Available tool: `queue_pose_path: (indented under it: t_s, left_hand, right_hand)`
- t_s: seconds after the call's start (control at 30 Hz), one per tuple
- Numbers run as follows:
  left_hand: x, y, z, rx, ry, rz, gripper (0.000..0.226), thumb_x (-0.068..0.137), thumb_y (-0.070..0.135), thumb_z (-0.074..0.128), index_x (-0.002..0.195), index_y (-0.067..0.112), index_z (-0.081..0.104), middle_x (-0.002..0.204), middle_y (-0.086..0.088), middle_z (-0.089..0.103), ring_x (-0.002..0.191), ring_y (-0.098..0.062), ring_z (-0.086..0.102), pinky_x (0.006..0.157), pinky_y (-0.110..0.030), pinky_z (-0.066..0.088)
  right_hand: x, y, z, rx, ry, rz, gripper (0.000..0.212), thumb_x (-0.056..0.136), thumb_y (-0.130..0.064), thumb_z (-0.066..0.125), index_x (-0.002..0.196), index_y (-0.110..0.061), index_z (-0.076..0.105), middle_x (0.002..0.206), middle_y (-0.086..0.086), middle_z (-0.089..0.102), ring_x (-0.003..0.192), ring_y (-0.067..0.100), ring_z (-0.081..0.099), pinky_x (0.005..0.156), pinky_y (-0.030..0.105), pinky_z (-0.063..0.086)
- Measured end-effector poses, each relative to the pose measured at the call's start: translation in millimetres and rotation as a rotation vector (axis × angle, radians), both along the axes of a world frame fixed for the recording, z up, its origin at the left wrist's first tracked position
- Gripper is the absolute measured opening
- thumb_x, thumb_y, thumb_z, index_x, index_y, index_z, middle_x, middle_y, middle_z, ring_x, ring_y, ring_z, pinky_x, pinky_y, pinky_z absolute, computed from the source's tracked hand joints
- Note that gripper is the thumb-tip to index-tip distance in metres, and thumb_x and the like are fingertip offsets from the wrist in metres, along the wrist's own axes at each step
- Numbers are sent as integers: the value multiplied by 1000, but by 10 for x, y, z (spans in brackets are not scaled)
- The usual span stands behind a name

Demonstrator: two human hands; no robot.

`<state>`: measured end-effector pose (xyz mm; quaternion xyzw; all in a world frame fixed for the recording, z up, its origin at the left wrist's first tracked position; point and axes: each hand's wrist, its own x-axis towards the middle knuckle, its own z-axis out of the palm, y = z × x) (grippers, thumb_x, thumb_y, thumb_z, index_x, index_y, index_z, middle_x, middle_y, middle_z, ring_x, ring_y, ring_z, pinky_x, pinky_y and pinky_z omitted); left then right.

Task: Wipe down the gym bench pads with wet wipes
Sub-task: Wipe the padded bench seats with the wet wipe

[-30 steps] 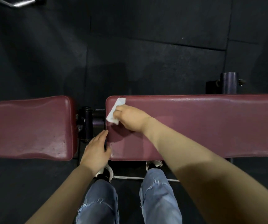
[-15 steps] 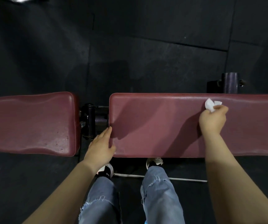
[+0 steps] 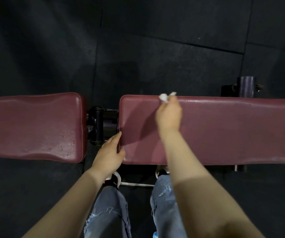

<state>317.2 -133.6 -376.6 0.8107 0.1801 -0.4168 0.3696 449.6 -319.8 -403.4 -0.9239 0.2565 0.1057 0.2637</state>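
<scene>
Long maroon back pad (image 3: 232, 131), padded vinyl with piped edge, lying flat across the right and centre of the view; surface shows a damp sheen along its far edge. Short maroon seat pad (image 3: 32, 126), same material, to the left, separated from the long pad by a gap in which a black hinge bracket (image 3: 96, 125) of the bench frame is visible. Wet wipe (image 3: 164, 97), white, crumpled into a small wad, sits at the far edge of the long pad near its left end. Right hand (image 3: 169, 115): fingers curled around the wipe, holding it at the fingertips so that the wad protrudes beyond the hand on the side away from the person; whether the wipe is pressed flat on the vinyl or slightly raised is hard to judge from this angle. Left hand (image 3: 110, 152): fingers straight and together, resting against the left end face of the long pad at its near corner, thumb on the pad's top surface; it holds nothing. Dark cylindrical post (image 3: 245, 86) of the frame stands beyond the long pad at right. Black rubber floor tiles (image 3: 138, 48) beneath. Frayed blue jeans (image 3: 111, 212) and shoe tips (image 3: 114, 179) at lower centre.
</scene>
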Motion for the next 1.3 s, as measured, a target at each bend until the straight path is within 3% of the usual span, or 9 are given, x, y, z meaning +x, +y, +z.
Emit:
queue_pose_path:
  t_s: [0.23,0.33,0.47,0.6,0.77,0.87,1.0,1.13,1.3]
  left_hand:
    - [-53,-20,-50,47,-13,-51,50,94,21,54,143,21,43,133,-4,52,123,-26,51,90,-31,40]
    - [-72,7,-57,35,22,-56,71,93,24,52,157,29,20,151,-1,40,127,-26,51,103,-37,42]
    - [-75,-10,-77,20,45,-21,74,95,28,52,158,32,14,156,2,33,126,-26,52,107,-41,41]
    - [-100,-26,-65,8,57,-1,75,95,28,52,158,35,11,157,3,32,126,-26,51,107,-43,42]
    - [-102,-3,-69,2,43,-16,75,95,28,53,157,35,12,157,3,32,126,-27,52,107,-44,42]
    - [-145,37,-82,-17,29,8,74,94,32,53,156,41,13,157,6,32,128,-25,51,108,-45,42]
    - [-261,59,-98,64,10,-18,69,95,25,53,156,30,22,157,1,36,142,-21,36,113,-36,34]
    - [-394,91,-102,39,14,-35,67,94,18,54,154,29,28,144,-3,48,126,-16,47,95,-26,35]
    - [-485,80,-68,-20,40,2,71,95,17,52,155,39,21,132,6,46,96,-5,54,78,-14,37]
  right_hand:
    - [-341,988,39,-50,220,1312,38,96,-9,48,134,-7,46,122,12,58,108,28,58,82,37,47]
    - [-174,578,142,15,186,1222,39,98,-20,48,136,-14,51,122,12,62,108,30,59,85,35,44]
    - [43,-461,346,273,369,723,26,88,-21,55,109,-16,71,118,4,68,105,26,64,85,22,44]
    - [-114,-1669,338,-164,150,258,27,95,-13,48,119,-11,60,112,20,67,103,39,62,80,38,45]
    - [-331,-2025,242,-248,126,-359,34,95,-10,43,128,-2,48,123,24,59,114,42,55,94,43,43]
    - [-374,-1298,164,-178,9,-184,38,93,-16,45,129,-8,52,112,16,66,103,33,62,85,36,45]
    - [-491,135,19,16,135,546,29,95,-16,45,119,-21,60,109,1,63,103,24,60,76,28,45]
    - [-464,623,31,-12,244,1245,35,99,-16,43,133,-17,50,123,8,60,109,30,58,84,36,45]
    - [-335,-434,242,-78,104,1087,38,95,-29,43,127,-20,60,127,9,62,117,29,57,88,28,41]
